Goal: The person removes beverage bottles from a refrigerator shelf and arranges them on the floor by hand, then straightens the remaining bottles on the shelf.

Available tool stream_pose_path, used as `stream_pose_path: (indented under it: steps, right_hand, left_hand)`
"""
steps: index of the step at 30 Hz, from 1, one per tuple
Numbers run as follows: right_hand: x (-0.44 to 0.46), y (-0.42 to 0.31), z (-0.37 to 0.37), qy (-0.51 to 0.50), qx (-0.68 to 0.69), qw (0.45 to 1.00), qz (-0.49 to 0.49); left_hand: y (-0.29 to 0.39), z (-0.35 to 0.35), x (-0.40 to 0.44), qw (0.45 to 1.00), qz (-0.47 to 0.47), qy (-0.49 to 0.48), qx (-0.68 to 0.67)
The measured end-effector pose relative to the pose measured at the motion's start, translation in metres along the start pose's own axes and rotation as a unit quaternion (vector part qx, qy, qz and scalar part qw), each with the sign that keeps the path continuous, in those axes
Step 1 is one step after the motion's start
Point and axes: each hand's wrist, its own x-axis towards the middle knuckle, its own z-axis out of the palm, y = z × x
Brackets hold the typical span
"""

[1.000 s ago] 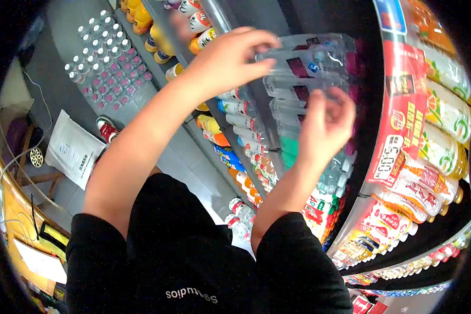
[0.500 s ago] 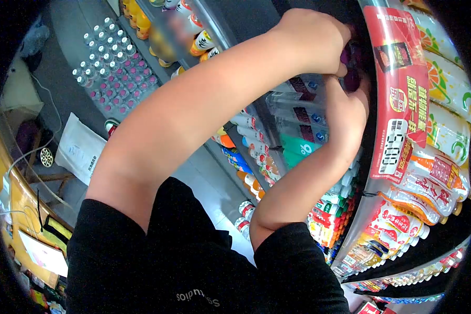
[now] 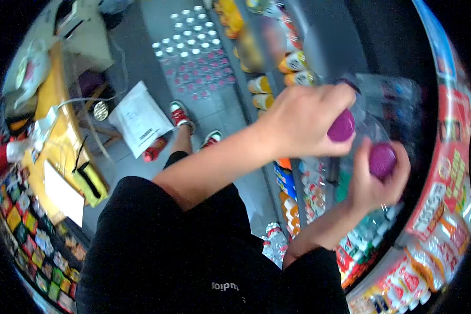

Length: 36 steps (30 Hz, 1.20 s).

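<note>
My left hand [image 3: 303, 123] is closed round the neck of a bottle with a purple cap [image 3: 341, 126]. Just to its lower right, my right hand [image 3: 384, 180] grips another bottle, whose purple cap [image 3: 382, 161] faces me between thumb and fingers. Clear plastic shows beyond the hands, but most of both bottle bodies is hidden or blurred. A dark round shape at the left fingertips is too blurred to name. Both hands are over a dark shelf, near clear packs of bottles [image 3: 387, 104].
A red price strip [image 3: 445, 157] edges the shelf at right, with drinks [image 3: 403, 277] below it. Bottles with white and pink caps [image 3: 193, 57] stand on the floor. A white parcel [image 3: 141, 118] lies near a foot in a red shoe [image 3: 180, 116]. A yellow table [image 3: 63, 152] is at left.
My hands have moved from deep beside the shelf edge down and apart, each with a purple-capped bottle now clearly showing. The view has shifted, revealing more floor and table at left.
</note>
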Motion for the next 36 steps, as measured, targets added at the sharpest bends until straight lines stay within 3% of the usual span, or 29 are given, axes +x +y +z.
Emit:
stream_pose_path:
  steps: [3, 5, 7, 9, 12, 16, 17, 19, 25, 30, 36]
  right_hand:
    - [-0.002, -0.018, -0.009, 0.071, 0.096, 0.993, 0.005]
    - [-0.001, -0.025, -0.012, 0.024, 0.199, 0.976, -0.084]
    - [-0.011, -0.037, -0.007, -0.062, 0.299, 0.952, -0.029]
    - [-0.028, -0.041, 0.007, -0.160, 0.274, 0.948, 0.025]
    - [-0.064, -0.044, 0.045, -0.264, 0.299, 0.917, 0.015]
    - [-0.126, -0.045, 0.087, -0.352, 0.280, 0.892, 0.053]
    - [-0.139, -0.044, 0.095, -0.384, 0.271, 0.879, 0.079]
    - [-0.165, -0.040, 0.110, -0.437, 0.225, 0.868, 0.071]
    - [-0.218, -0.020, 0.131, -0.542, 0.134, 0.830, 0.025]
    - [-0.231, -0.011, 0.135, -0.653, 0.020, 0.756, -0.040]
    - [-0.247, -0.003, 0.136, -0.683, -0.005, 0.730, -0.035]
  left_hand:
    - [0.008, -0.040, -0.023, 0.995, 0.032, 0.077, 0.054]
    - [0.008, -0.070, -0.045, 0.995, -0.033, 0.086, 0.042]
    - [0.001, -0.101, -0.065, 0.988, -0.047, 0.102, 0.102]
    - [-0.004, -0.120, -0.084, 0.975, -0.123, 0.139, 0.121]
    - [-0.018, -0.137, -0.117, 0.944, -0.281, 0.084, 0.153]
    - [-0.035, -0.139, -0.163, 0.892, -0.404, -0.016, 0.200]
    - [-0.041, -0.137, -0.176, 0.892, -0.406, -0.015, 0.201]
    - [-0.052, -0.129, -0.203, 0.845, -0.504, -0.025, 0.180]
    - [-0.074, -0.106, -0.259, 0.848, -0.485, -0.025, 0.213]
    - [-0.084, -0.090, -0.278, 0.791, -0.532, -0.213, 0.215]
    - [-0.095, -0.084, -0.290, 0.737, -0.576, -0.269, 0.228]
